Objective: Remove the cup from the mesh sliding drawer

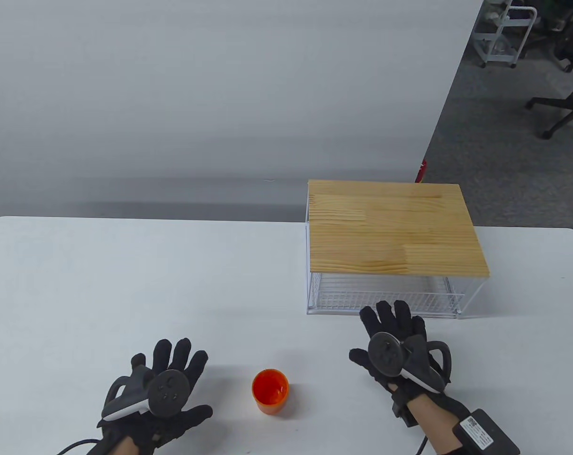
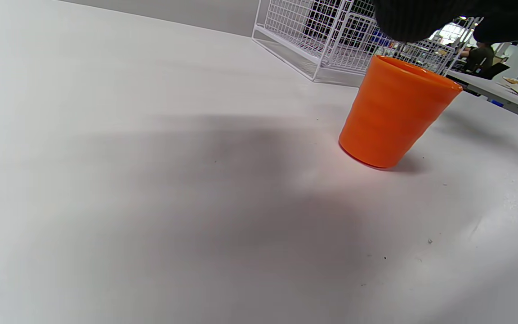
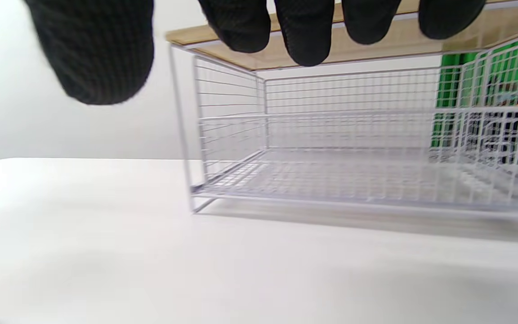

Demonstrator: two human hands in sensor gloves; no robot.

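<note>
An orange cup (image 1: 270,391) stands upright on the white table (image 1: 125,294), between my hands; it also shows in the left wrist view (image 2: 394,112). The white mesh sliding drawer (image 1: 386,296) sits pushed in under a wooden top (image 1: 390,232) at the right; no cup shows in it in the right wrist view (image 3: 353,175). My left hand (image 1: 170,374) is open with fingers spread, left of the cup and not touching it. My right hand (image 1: 393,332) is open with fingers spread, just in front of the drawer; its fingertips (image 3: 304,31) hang clear of the wire.
The table's far edge lies behind the drawer unit. Beyond it to the right are a grey carpet floor, office chairs (image 1: 563,109) and a white cart (image 1: 504,33). A black box (image 1: 485,429) is strapped to my right forearm.
</note>
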